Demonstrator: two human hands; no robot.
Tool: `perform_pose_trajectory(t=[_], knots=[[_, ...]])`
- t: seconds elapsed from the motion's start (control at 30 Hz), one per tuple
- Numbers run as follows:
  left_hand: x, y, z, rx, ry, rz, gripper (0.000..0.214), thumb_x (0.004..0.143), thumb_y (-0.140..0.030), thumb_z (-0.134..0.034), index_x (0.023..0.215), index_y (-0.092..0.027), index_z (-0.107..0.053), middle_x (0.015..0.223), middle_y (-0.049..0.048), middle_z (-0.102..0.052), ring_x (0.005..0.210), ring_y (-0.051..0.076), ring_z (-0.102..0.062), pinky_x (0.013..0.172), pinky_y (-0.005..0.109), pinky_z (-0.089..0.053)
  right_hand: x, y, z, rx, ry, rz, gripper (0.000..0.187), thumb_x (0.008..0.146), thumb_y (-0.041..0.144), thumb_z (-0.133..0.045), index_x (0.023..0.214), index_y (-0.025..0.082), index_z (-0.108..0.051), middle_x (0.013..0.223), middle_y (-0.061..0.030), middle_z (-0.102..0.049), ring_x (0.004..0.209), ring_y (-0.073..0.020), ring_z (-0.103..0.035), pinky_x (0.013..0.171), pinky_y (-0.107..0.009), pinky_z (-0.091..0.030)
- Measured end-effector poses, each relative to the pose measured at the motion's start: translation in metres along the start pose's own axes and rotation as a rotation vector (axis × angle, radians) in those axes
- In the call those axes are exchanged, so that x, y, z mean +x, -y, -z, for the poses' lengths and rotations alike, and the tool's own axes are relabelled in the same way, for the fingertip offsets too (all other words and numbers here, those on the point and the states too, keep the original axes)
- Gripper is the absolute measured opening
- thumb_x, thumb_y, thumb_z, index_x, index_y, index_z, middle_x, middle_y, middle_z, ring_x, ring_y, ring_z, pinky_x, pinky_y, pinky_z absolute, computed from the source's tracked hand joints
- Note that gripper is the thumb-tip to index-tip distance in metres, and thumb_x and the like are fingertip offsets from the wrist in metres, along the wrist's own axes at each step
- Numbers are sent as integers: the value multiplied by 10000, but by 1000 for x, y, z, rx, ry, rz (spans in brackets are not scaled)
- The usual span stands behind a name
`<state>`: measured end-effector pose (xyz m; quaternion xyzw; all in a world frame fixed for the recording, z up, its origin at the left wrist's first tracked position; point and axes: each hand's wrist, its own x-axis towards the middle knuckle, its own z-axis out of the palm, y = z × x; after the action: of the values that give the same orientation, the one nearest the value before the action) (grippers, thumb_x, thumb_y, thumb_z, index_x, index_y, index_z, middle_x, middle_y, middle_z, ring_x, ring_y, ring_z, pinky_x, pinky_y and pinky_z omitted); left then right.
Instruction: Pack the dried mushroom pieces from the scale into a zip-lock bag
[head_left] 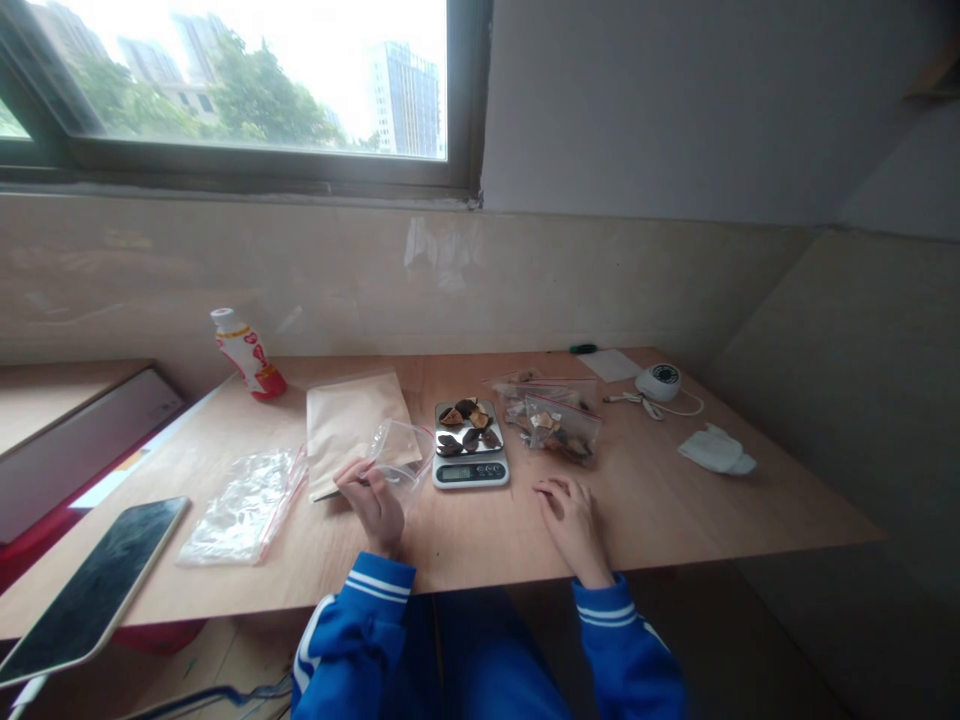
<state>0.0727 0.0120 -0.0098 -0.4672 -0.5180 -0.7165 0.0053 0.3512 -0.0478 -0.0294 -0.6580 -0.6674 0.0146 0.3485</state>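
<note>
My left hand [371, 507] is shut on slim metal tweezers [352, 486], their tips pointing left over a kraft paper envelope [356, 430]. Just beyond that hand stands a small transparent zip bag [401, 452], partly lifted off the table. A digital kitchen scale [471, 470] carries several dark dried pieces [466, 425] on its steel top. My right hand [571, 525] rests on the wooden table [675, 500] near the scale, fingers curled and holding nothing. Two zip bags of similar pieces [551, 425] lie to the scale's right.
A flat zip bag [244, 510] and a smartphone [90, 590] lie at left. Behind stands a red-and-white bottle [247, 355]. At right are a white corded device [658, 381], a white cloth [716, 450] and a paper sheet [609, 365]. The table's front edge runs beneath my forearms.
</note>
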Motion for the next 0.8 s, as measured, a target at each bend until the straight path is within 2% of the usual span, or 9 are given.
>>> perform_pose_trajectory(t=[0.23, 0.5, 0.63, 0.73, 0.8], knots=[[0, 0, 0, -22, -17, 17, 161, 885, -358, -425, 946, -211, -449, 980, 41, -455, 959, 177, -466, 898, 381, -368, -2, -5, -2, -57, -116, -78, 244, 878, 243, -431, 957, 217, -660, 1053, -128, -547, 959, -290, -480, 835, -479, -435], [2, -3, -2, 11, -81, -94, 150, 884, -321, -410, 961, -199, -450, 1019, 61, -451, 1004, 196, -470, 938, 428, -359, 1, 1, -3, -6, -148, -86, 243, 869, 263, -439, 981, 219, -650, 1078, -124, -556, 999, -296, -495, 869, -508, -419], [1, -5, -3, -25, -47, -116, 164, 873, -340, -447, 963, -203, -453, 1139, 95, -468, 1110, 216, -464, 1001, 463, -316, 18, 30, 3, 150, -53, 1, 279, 873, 253, -450, 1089, 244, -625, 1149, -102, -539, 1083, -263, -501, 950, -467, -409], [0, -8, -3, -85, 26, -136, 154, 881, -335, -446, 958, -202, -439, 1234, 134, -478, 1177, 231, -460, 994, 480, -327, 40, 68, 12, 313, 84, 104, 277, 878, 251, -459, 1098, 269, -627, 1164, -76, -548, 1123, -235, -503, 995, -430, -402], [-2, -9, -4, -148, 72, -146, 157, 887, -335, -444, 970, -205, -414, 1268, 150, -489, 1213, 241, -455, 977, 487, -346, 53, 95, 15, 460, 147, 138, 272, 896, 273, -437, 1096, 261, -621, 1139, -70, -570, 1095, -214, -533, 969, -392, -435]])
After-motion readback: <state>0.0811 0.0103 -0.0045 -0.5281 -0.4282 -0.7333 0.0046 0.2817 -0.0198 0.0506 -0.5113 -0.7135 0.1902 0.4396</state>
